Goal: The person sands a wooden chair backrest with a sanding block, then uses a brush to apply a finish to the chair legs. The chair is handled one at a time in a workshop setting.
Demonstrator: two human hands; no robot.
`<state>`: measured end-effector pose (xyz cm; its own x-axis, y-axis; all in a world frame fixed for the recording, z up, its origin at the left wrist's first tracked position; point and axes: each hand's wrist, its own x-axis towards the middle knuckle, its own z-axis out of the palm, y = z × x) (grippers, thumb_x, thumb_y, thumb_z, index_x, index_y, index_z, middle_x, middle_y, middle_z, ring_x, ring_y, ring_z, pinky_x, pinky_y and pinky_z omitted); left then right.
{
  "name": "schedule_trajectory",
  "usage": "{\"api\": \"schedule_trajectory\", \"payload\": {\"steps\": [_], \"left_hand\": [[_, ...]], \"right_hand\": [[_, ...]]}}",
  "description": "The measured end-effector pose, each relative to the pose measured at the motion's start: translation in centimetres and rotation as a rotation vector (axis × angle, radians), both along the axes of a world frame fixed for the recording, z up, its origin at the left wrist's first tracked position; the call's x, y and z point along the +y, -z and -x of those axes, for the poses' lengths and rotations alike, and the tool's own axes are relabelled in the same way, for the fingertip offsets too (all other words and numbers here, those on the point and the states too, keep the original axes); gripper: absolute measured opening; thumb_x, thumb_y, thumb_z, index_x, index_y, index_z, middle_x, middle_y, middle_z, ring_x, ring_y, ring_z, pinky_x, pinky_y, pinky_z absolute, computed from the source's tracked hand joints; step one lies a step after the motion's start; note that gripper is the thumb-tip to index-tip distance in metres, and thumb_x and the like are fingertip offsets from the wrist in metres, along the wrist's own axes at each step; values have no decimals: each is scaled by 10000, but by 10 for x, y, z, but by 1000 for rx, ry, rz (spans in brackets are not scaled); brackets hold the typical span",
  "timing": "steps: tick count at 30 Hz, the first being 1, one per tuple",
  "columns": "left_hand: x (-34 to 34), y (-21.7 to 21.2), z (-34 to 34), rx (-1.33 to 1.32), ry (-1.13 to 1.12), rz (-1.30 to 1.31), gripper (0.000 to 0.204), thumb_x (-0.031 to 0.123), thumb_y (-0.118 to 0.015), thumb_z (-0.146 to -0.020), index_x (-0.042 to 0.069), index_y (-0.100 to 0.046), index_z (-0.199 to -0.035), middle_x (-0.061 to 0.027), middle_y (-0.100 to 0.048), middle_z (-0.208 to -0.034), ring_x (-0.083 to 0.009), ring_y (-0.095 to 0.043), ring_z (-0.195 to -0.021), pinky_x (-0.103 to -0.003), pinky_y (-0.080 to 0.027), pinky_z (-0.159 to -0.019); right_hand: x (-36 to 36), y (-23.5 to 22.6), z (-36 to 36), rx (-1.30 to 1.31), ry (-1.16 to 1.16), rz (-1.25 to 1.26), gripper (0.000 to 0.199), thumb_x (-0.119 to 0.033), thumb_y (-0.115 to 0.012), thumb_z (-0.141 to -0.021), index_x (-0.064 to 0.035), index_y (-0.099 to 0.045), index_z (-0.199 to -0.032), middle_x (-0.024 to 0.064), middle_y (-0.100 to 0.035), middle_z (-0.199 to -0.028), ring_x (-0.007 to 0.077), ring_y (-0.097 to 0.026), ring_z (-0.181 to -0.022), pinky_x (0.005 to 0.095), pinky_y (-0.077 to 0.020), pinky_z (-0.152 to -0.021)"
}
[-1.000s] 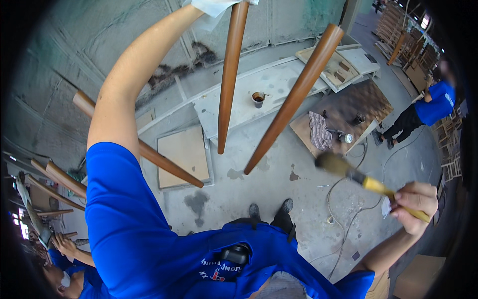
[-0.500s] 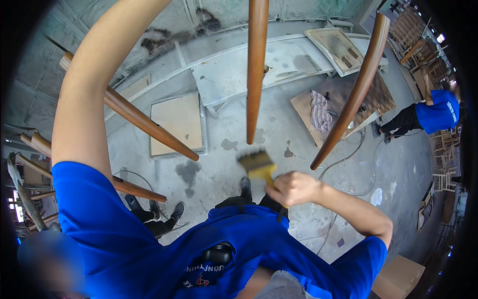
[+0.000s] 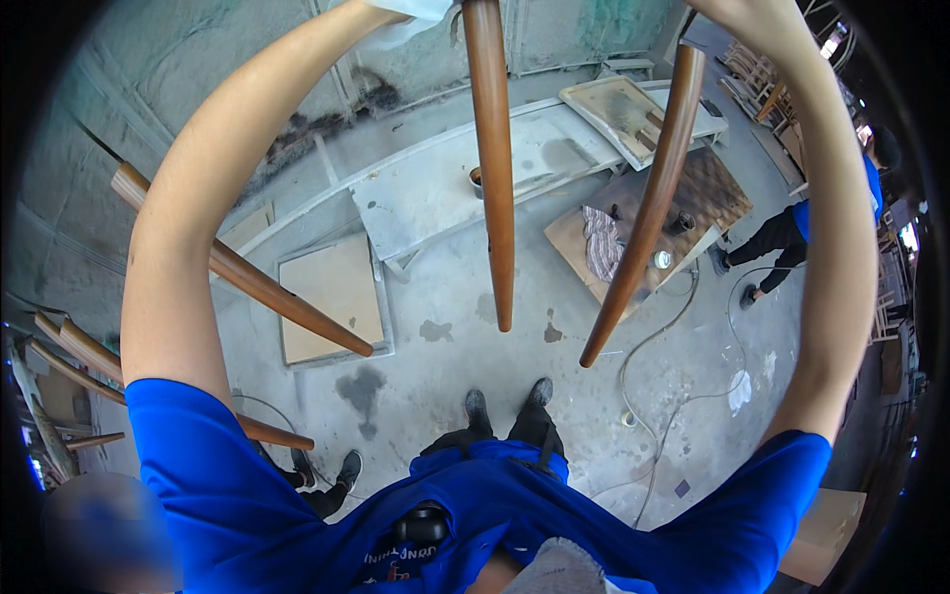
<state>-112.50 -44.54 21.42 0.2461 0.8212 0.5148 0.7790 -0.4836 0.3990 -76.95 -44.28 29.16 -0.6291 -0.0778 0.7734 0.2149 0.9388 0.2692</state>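
Observation:
Both my arms reach up to the top edge. My left hand is mostly cut off there; white, thin material (image 3: 418, 8) shows at its wrist, beside the top of a brown wooden leg (image 3: 490, 168). I cannot tell whether it is a glove or a cloth. My right hand (image 3: 737, 12) is raised at the top right, its fingers out of the picture, above a second curved wooden leg (image 3: 648, 198). A third leg (image 3: 287, 302) slants down behind my left forearm (image 3: 178, 228). No brush shows.
A low grey bench (image 3: 426, 188) runs along the stained wall. A board (image 3: 332, 297) lies on the floor; a brown table (image 3: 717, 188) carries a striped rag (image 3: 602, 243) and tins. Hoses (image 3: 623, 381) cross the floor. A person in blue (image 3: 782, 233) stands at right.
My right hand, which held a yellow-handled brush low in the middle, has gone up to the top right edge, and the brush is out of view. The wooden legs appear shifted left.

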Motion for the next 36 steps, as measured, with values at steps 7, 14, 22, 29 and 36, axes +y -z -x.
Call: {"api": "schedule_trajectory", "payload": {"steps": [7,14,22,29,36], "left_hand": [[-1,-4,-2,58,-41,8,237,323,-734,-954,106,-828,-954,-92,-805,-931,-221,-748,-962,-363,-546,-915],[-1,-15,0,92,-188,36,199,276,-771,-953,113,-848,-1039,-75,-821,-1020,-198,-739,-1002,-349,-540,-947],[-11,-22,21,255,-50,41,349,266,-615,-1108,37,-758,-1328,-70,-739,-1369,-203,-669,-1246,-357,-472,-1119],[-2,-9,12,-43,-187,124,333,316,-627,-1113,101,-800,-1299,-22,-773,-1276,-173,-655,-1175,-322,-469,-1039],[-2,1,11,-23,-56,-102,238,276,-674,-1075,149,-821,-1213,59,-687,-970,-78,-546,-819,-283,-444,-744]], "right_hand": [[-101,180,-19,-371,-134,-316,419,-135,-740,-745,14,-752,-1136,-27,-554,-736,127,-608,-599,304,-515,-462],[-230,398,-76,-585,-467,735,250,-181,-743,-893,-60,-790,-1106,92,-697,-763,228,-712,-652,362,-577,-555],[-82,211,-62,800,-683,1534,246,-225,-756,-1022,17,-715,-1023,66,-693,-686,142,-665,-492,266,-494,-417],[-56,154,63,1434,-630,1586,215,-184,-680,-1034,8,-664,-937,141,-722,-774,231,-708,-590,351,-557,-495],[-218,392,-27,1471,-140,1817,227,-226,-778,-1015,-42,-718,-896,74,-712,-725,144,-634,-533,284,-482,-460]]}}
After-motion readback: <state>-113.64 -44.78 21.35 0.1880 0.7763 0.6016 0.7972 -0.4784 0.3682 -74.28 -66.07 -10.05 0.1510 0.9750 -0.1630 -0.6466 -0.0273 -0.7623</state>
